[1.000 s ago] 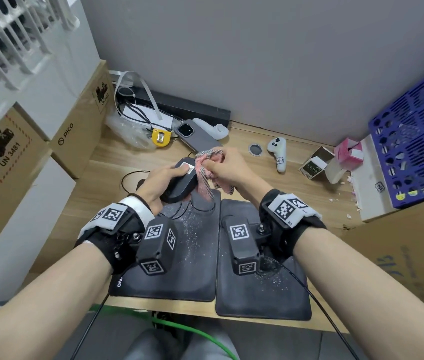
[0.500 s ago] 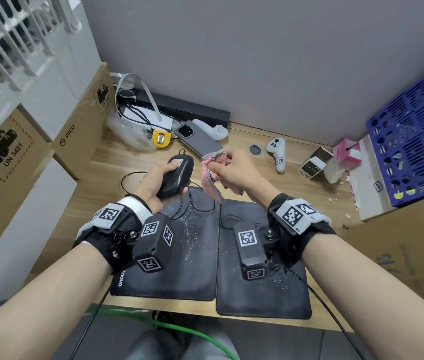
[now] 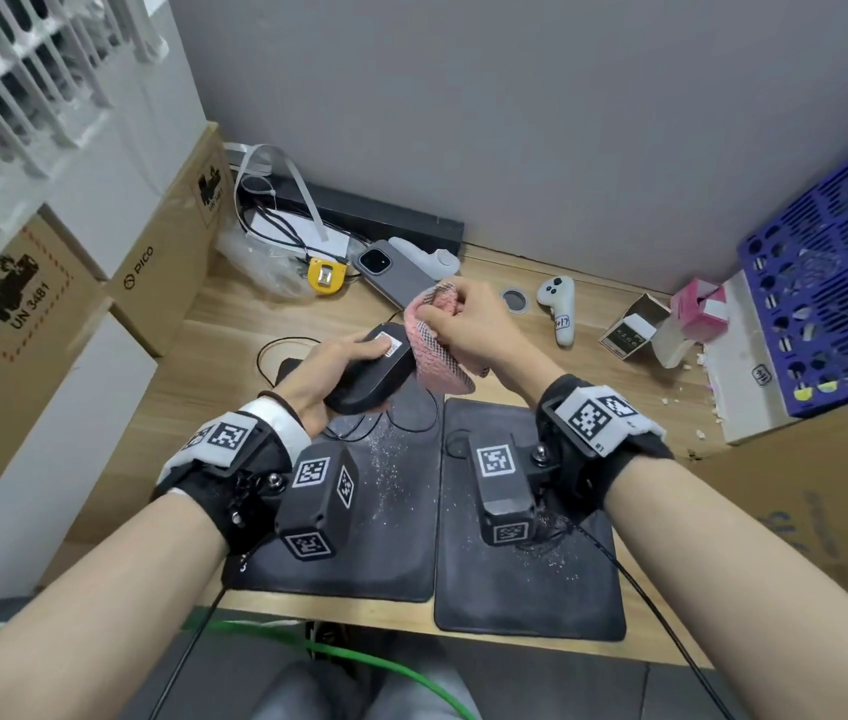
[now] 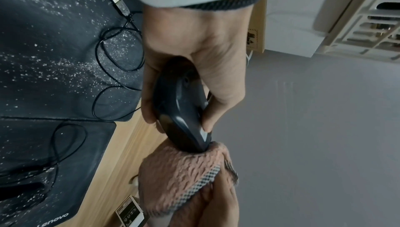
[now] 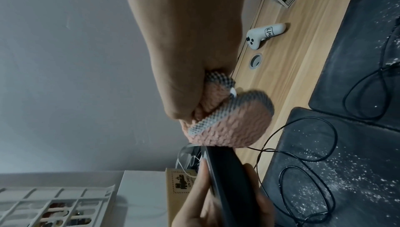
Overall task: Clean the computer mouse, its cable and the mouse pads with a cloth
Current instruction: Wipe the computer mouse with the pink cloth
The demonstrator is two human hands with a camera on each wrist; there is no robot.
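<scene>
My left hand (image 3: pixel 331 374) grips the black computer mouse (image 3: pixel 371 375) (image 4: pixel 179 109) in the air above the far edge of the pads, its labelled underside turned up. My right hand (image 3: pixel 463 324) holds a bunched pink cloth (image 3: pixel 435 350) (image 5: pixel 227 124) (image 4: pixel 184 176) pressed against the mouse's far end. The mouse cable (image 3: pixel 411 415) (image 5: pixel 303 147) loops over two black mouse pads (image 3: pixel 385 511) (image 3: pixel 531 563) lying side by side on the wooden desk (image 3: pixel 214 366). Both pads are speckled with white dust. A USB plug (image 4: pixel 118 2) lies on the left pad.
Behind my hands lie a grey phone (image 3: pixel 391 270), a yellow tape measure (image 3: pixel 327 275) and a white controller (image 3: pixel 559 309). Cardboard boxes (image 3: pixel 152 262) stand on the left. A small open box (image 3: pixel 629 330), a pink box (image 3: pixel 700 309) and a blue crate (image 3: pixel 837 283) stand on the right.
The mouse is turned underside up again and the cloth, briefly apart from it, is back against its far end. Both hands have shifted slightly.
</scene>
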